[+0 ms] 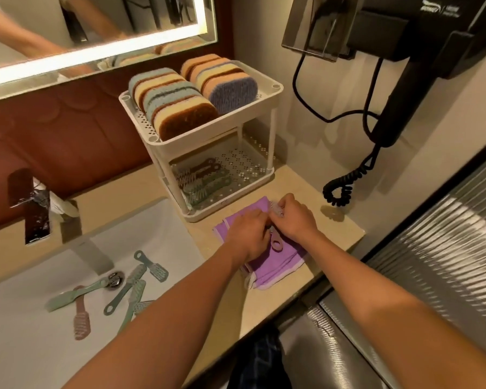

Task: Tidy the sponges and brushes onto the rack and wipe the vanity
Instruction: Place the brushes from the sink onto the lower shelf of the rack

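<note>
Just in front of the white two-tier plastic rack (275, 88), our L hand (249, 234) & R hand (295, 220) meet over the folded purple cloth (275, 265) on the beige stone surface (264, 310). Both sets of fingers are curled onto one pink ring-handled plastic brush (277, 244): R pinches the bristle end, L grips the middle, and the ring lies on the cloth. Rack top tier: striped multicolour sponges (180, 108), packed on edge. Bottom tier: green & pink brushes (205, 179). Left of the rack, in the white sink basin (26, 355), we see more loose brushes (129, 284) near the drain.
</note>
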`<state>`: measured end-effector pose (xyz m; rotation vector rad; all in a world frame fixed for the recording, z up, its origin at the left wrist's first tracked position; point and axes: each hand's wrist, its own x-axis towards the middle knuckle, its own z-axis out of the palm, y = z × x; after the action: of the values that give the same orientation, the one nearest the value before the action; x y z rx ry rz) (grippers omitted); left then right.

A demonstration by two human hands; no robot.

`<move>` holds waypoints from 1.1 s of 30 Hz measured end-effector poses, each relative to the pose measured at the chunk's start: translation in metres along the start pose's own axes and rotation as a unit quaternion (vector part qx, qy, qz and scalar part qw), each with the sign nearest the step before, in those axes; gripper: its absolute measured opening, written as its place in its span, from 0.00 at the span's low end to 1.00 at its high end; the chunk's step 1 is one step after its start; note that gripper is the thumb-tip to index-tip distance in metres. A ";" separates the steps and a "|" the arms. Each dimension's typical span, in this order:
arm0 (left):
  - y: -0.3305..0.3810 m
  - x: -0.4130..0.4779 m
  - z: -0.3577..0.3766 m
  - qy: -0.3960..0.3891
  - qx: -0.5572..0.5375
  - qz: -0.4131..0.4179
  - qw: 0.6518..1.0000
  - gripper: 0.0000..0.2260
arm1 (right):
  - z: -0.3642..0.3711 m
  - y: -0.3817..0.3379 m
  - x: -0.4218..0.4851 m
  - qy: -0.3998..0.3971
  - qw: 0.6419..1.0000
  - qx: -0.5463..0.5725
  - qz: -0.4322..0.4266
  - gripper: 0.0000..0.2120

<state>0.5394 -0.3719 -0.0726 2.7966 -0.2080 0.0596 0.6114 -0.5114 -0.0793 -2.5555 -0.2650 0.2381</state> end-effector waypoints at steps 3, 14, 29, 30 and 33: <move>-0.001 -0.002 0.011 -0.018 0.015 0.006 1.000 0.08 | 0.001 0.005 0.009 -0.006 1.000 0.003 0.010 0.17; 0.013 0.015 0.017 0.033 -0.014 0.056 0.998 0.07 | -0.032 0.000 0.035 0.024 0.983 0.179 -0.013 0.10; 0.050 0.024 0.047 -0.046 -0.121 0.062 0.990 0.14 | -0.020 0.021 0.035 0.005 0.992 0.119 -0.047 0.14; 0.051 0.024 0.047 -0.041 -0.128 0.060 0.989 0.15 | -0.020 0.019 0.035 0.007 0.992 0.118 -0.047 0.14; 0.052 0.021 0.042 -0.013 -0.160 0.044 0.986 0.17 | -0.023 0.013 0.035 0.023 0.990 0.129 -0.049 0.13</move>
<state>0.5528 -0.4369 -0.0941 2.4693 -0.3176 0.0081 0.6520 -0.5255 -0.0717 -2.2826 -0.3184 0.1638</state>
